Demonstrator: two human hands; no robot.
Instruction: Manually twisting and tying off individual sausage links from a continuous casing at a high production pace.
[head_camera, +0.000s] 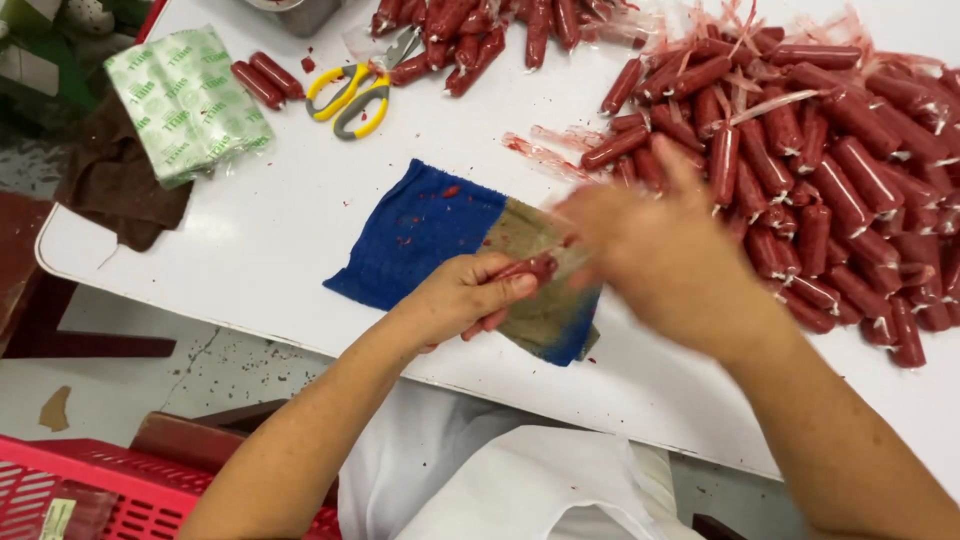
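Both hands work close together above a blue cloth (425, 235) spread on the white table (290, 190). Her left hand (465, 295) is curled tight around a short red sausage (530, 267), whose tip pokes out past the thumb, over the stained, brownish end of the cloth. Just to the right, the right hand (655, 250) is blurred with motion, fingers spread and touching the sausage's far end; whether it grips anything I cannot tell. Behind and to the right of it lies a big heap of red sausages in clear wrappers (830, 170), with a smaller heap (470, 35) near the table's far edge. Yellow-and-grey scissors (355, 95) lie beside that smaller heap, two loose sausages (265, 80) next to them. At the table's left corner rests a soft rectangular packet (185, 100), white with green print, partly on a brown rag (120, 185). Down by the floor, a red plastic crate (120, 495) shows.
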